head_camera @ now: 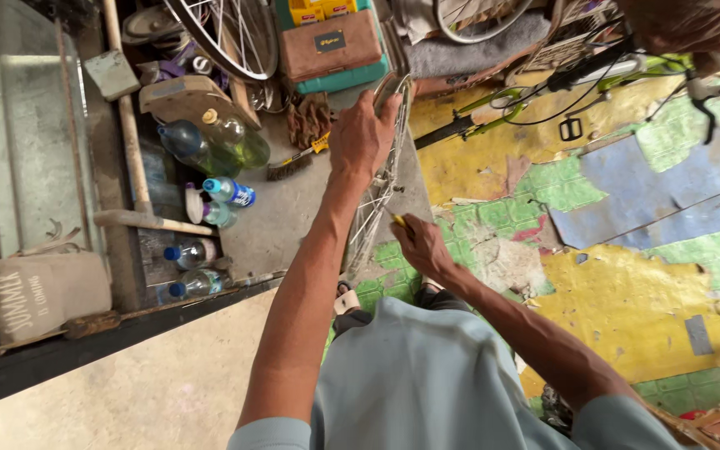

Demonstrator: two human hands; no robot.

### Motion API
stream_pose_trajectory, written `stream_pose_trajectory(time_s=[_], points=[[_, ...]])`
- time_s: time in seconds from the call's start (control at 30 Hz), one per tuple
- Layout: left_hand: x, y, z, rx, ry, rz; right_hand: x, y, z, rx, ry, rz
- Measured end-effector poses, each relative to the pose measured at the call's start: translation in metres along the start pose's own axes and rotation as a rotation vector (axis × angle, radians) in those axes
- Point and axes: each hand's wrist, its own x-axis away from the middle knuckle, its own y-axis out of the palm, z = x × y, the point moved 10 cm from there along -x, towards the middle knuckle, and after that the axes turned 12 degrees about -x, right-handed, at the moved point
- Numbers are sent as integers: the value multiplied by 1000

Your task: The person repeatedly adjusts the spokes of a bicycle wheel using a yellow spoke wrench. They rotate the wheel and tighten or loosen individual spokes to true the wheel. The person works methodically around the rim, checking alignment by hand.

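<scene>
we look down on a bare bicycle wheel (381, 179) standing upright on its edge in front of us, seen almost edge-on, so the rim and thin spokes bunch into 1 narrow band. our left hand (362, 137) is wrapped over the top of the rim, fingers closed on it. our right hand (420, 246) sits lower at the spokes, fingers pinched together on a small yellow-tipped tool (397, 220); we cannot tell just which spoke it touches.

we judge the wheel light and easy to steady with 1 hand, but springy: the rim is stiff, while the spokes are thin wire that bends if squeezed. bare metal may be slippery, so the top of the rim, where the left hand already grips, looks the soundest hold, away from the spokes.

the wheel stands over a grey mat (281, 217) next to a floor of patchy yellow, green and blue paint (627, 275). to the left lie several plastic bottles (228, 192), a wire brush (289, 167) and a long wooden handle (131, 133). farther off are a brown case on a teal box (331, 50), another spoked wheel (227, 33) and a green bicycle frame (535, 96). a cloth bag (39, 292) hangs at the far left.
</scene>
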Motion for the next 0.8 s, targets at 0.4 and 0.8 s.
stream_pose_trajectory(time_s=[0.4, 0.8], points=[[-9, 1, 1, -45, -126, -49, 1, 37, -32, -585, 341, 108], [-20, -6, -9, -61, -11, 88, -13, 16, -18, -153, -66, 163]])
